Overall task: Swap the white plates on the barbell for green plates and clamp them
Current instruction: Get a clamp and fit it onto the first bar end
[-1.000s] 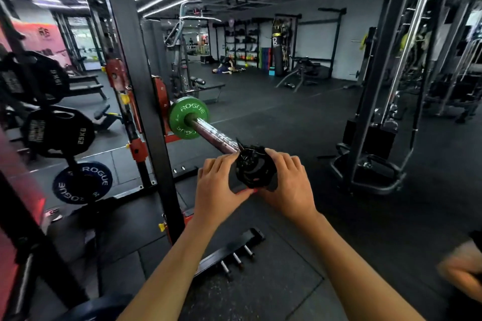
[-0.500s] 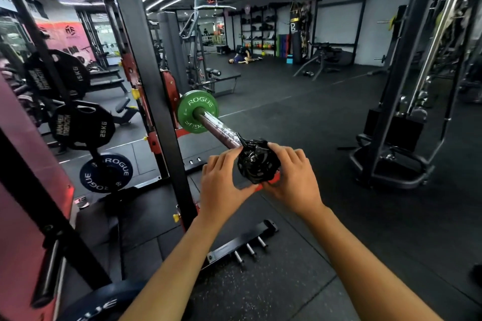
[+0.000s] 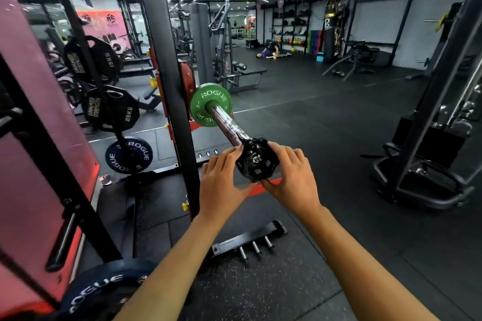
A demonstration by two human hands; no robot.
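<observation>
Both hands flank the black clamp (image 3: 257,160) at the barbell sleeve's (image 3: 226,122) near end, left hand (image 3: 221,185) and right hand (image 3: 293,177) pinching its rim, and I note the green plate (image 3: 210,104) sits well up the sleeve's long axis, beside the rack upright (image 3: 167,86).

We cannot see whether the black clamp (image 3: 257,161) is locked, since both hands cover its sides. The rack upright (image 3: 167,81) hides the bar inward of the green plate (image 3: 210,104). The frame's bottom edge cuts off the blue plate (image 3: 104,292). The far shelves (image 3: 290,26) are too small to read.
</observation>
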